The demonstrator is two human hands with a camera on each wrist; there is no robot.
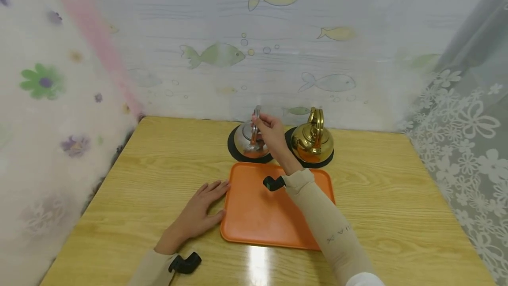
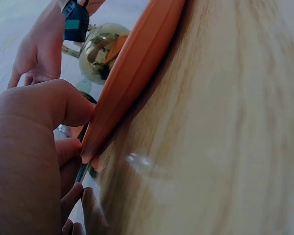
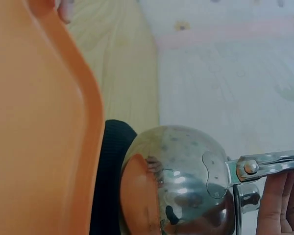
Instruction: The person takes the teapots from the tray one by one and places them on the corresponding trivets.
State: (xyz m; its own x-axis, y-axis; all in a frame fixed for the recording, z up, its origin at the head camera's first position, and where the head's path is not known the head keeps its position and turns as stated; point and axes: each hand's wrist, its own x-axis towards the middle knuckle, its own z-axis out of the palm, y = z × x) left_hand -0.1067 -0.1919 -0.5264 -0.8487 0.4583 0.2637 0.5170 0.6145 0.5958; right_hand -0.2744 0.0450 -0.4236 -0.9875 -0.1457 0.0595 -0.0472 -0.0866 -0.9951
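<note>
A silver kettle (image 1: 243,141) stands on a black round mat (image 1: 232,147) at the back of the table. My right hand (image 1: 274,133) is at its raised handle (image 3: 272,164), the fingers curling round it in the head view; the right wrist view shows several fingers (image 3: 279,200) against the handle's inner side. In front lies an orange tray (image 1: 254,206). My left hand (image 1: 200,213) rests beside the tray's left edge, fingers spread and fairly straight, with fingertips touching the rim in the left wrist view.
A gold kettle (image 1: 309,138) stands on another black mat (image 1: 330,159), just right of the silver one. Behind the wooden table (image 1: 158,167) hangs a fish-patterned curtain (image 1: 218,83). A flower-patterned curtain (image 1: 71,114) borders the left side, and white lace (image 1: 468,144) the right.
</note>
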